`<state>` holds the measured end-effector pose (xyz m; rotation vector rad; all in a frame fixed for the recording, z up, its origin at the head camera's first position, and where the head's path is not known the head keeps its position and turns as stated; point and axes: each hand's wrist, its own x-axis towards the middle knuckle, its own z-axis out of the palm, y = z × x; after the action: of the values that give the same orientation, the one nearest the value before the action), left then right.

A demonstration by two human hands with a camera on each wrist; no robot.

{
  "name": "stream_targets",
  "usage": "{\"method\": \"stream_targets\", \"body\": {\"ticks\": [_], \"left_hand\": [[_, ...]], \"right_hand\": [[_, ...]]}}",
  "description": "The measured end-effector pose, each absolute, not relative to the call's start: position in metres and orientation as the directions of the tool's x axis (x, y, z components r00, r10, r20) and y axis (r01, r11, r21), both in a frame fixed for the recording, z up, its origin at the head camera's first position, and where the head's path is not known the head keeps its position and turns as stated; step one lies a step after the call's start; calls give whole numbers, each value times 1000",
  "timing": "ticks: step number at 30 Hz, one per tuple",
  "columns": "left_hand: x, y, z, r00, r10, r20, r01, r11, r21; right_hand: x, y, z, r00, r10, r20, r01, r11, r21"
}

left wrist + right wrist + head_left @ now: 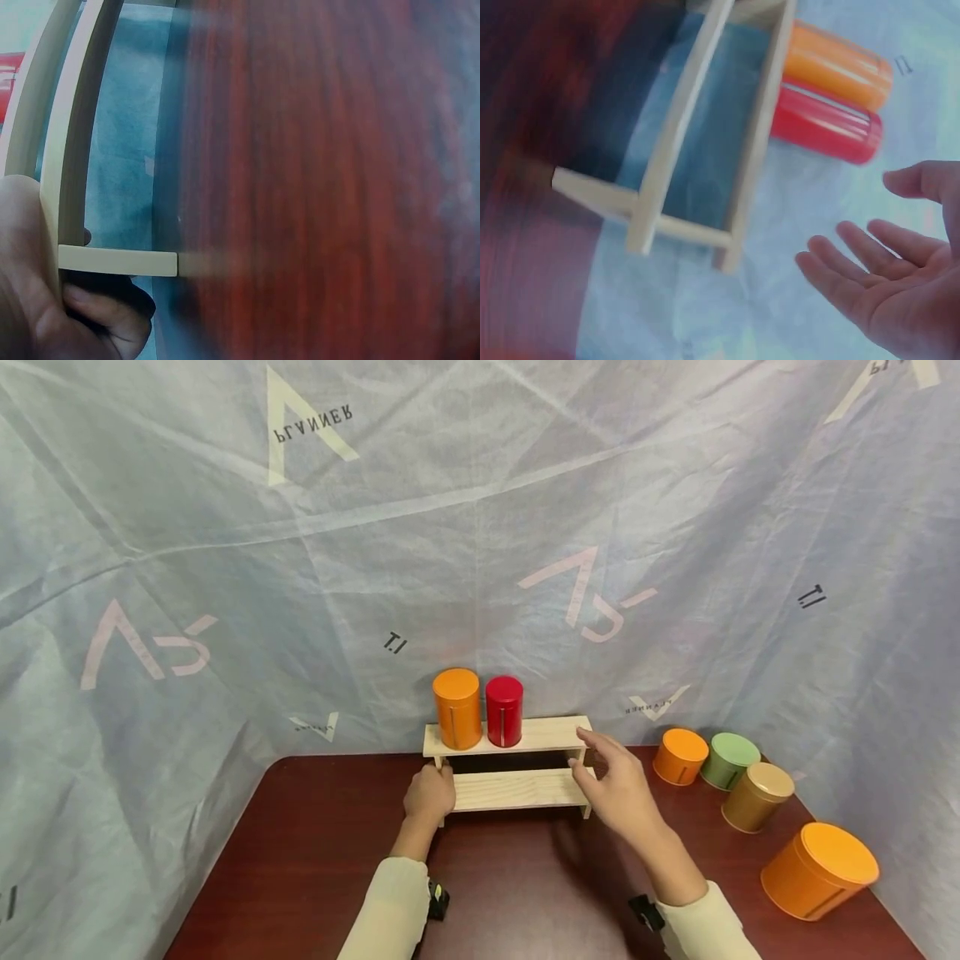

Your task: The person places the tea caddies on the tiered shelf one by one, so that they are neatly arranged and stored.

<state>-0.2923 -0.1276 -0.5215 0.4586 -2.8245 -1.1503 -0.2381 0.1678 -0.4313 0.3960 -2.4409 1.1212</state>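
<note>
A two-tier pale wooden shelf rack (pixel 517 789) stands at the back of the table in the head view. On its upper board an orange canister (pixel 457 714) and a narrower red canister (pixel 504 714) stand upright, side by side, toward the left. My left hand (pixel 431 795) grips the rack's left end at the lower board; in the left wrist view its fingers (pixel 109 311) curl beneath the board beside the side support. Off the rack's right end is my right hand (pixel 621 789), holding nothing. Its fingers (pixel 832 281) are spread and apart from the wood in the right wrist view.
Along the table's right side stand a short orange tin (pixel 680 757), a green tin (pixel 730 762), a gold tin (pixel 757 797) and a large orange tin (pixel 819 871). A grey printed cloth (pixel 450 568) hangs behind the dark red table (pixel 322 860).
</note>
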Motion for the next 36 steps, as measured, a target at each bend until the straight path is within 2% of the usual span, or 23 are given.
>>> {"method": "stream_targets", "body": {"ticks": [19,27,31,34,36], "left_hand": [[-298,-129,-524,-952,-290,-95,-274,677,683],[-298,-127,-524,-949,-298,-106,-290,683,671],[-299,-128,-526,-947,-303,-106,-293,680,672],[-300,-129,-527,-948,-303,-103,-290,677,677],[-300,-129,-528,-948,-299,-108,-289,675,679]], "right_hand": [[-186,251,-424,-868,-49,495,-331,800,-501],[-166,296,-430,-878,5,478,-269,821,-503],[-162,320,-436,-863,30,505,-245,848,-470],[-158,338,-440,-867,69,494,-181,878,-442],[-154,348,-442,-892,119,436,-90,899,-428]]}}
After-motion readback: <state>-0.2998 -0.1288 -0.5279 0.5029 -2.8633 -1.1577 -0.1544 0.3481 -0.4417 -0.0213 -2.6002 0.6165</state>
